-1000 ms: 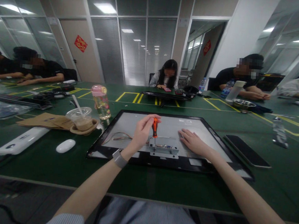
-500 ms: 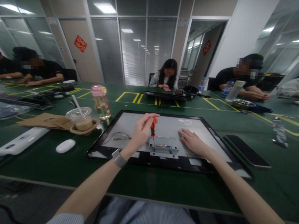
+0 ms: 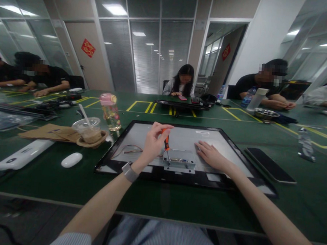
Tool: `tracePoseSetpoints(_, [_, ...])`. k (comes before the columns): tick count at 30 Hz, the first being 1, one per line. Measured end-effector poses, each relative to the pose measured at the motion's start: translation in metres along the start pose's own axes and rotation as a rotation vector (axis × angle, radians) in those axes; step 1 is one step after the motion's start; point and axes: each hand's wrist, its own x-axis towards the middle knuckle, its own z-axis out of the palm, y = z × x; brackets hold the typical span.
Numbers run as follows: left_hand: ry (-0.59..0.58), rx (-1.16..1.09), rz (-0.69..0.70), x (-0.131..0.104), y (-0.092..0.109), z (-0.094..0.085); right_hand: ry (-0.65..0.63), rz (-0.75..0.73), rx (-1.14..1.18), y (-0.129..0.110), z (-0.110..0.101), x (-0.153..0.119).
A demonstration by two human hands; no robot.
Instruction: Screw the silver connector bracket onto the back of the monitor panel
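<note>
On the green table (image 3: 179, 203), a rectangular grey-backed panel with a black frame (image 3: 183, 139) lies flat, a silver metal connector bracket (image 3: 179, 161) near its front edge. The right hand (image 3: 213, 155) rests open on the panel; the left hand (image 3: 154, 142) grips an orange-and-black screwdriver (image 3: 167, 141), its thin shaft leaning down to the bracket's left end. Probably a screw is being turned there; the next move calls for an upright shaft and steady pressure.
</note>
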Motion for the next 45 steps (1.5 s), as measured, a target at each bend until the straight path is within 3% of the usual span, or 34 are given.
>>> tracePoseSetpoints(14, [-0.151, -0.128, -0.010, -0.0057, -0.0049, 0.0028, -0.011, 0.017, -0.009, -0.0015, -0.0006, 0.0002])
tracePoseSetpoints(26, [-0.028, 0.073, 0.127, -0.0076, 0.0001, 0.0047, 0.012, 0.002, -0.025, 0.0019, 0.0035, 0.0017])
tracePoseSetpoints(36, [-0.092, -0.172, -0.076, -0.0055, -0.0042, 0.0057, -0.012, 0.001, -0.027, -0.0001, 0.0002, 0.0009])
tracePoseSetpoints(45, [-0.068, -0.150, -0.043, -0.0013, 0.0003, 0.0032, -0.019, 0.019, -0.012, -0.0023, -0.0009, 0.0000])
